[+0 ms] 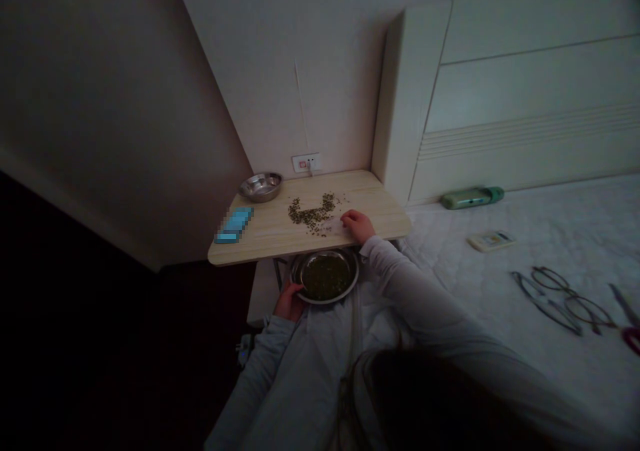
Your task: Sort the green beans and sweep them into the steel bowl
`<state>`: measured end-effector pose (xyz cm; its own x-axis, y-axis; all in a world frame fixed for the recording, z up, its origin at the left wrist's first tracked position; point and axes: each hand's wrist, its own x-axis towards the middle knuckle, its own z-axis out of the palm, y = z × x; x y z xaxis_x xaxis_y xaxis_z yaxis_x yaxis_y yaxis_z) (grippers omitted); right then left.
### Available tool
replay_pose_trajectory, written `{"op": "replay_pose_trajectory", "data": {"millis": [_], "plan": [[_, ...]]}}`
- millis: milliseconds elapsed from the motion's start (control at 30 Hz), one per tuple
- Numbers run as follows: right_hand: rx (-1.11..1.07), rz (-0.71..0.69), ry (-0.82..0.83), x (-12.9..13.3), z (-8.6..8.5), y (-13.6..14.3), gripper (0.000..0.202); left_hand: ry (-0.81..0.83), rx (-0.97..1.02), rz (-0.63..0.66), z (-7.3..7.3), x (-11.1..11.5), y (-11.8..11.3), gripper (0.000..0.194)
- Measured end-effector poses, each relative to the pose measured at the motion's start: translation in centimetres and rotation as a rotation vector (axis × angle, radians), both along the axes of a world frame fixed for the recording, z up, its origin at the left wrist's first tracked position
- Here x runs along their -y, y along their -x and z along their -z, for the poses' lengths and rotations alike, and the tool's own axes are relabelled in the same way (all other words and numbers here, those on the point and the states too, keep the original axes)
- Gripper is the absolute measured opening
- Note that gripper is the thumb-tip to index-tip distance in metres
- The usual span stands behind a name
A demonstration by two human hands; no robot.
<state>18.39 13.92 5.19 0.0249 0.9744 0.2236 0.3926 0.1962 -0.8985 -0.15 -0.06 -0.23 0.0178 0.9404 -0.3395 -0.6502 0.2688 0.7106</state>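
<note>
My left hand (290, 301) grips the left rim of a shiny metal bowl (353, 284) at my lap, just below the table edge. Dark green grains or small beans (327, 277) fill much of its bottom. Over the right part of the small wooden table (270, 237), my right hand (358, 225) is closed, thumb and fingers brought together; whatever they hold is too small to make out. Just left of those fingers lies a loose spread of small green-brown beans or seeds (311, 217), with a few paler bits nearest the hand.
Another metal bowl (261, 187) stands at the table's back left, near a blurred blue phone-like object (235, 225). A wall socket (306, 163) is behind. On the bed to the right lie a green case (473, 198), a pale gadget (491, 240), glasses (570, 296) and scissors (628, 317).
</note>
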Motion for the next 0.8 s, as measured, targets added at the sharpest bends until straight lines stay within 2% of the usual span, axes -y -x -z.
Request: {"op": "replay_pose_trajectory", "data": {"millis": [800], "plan": [[0.005, 0.009, 0.008, 0.28, -0.29, 0.0, 0.016, 0.005, 0.007, 0.012, -0.03, -0.03, 0.02, 0.046]]}}
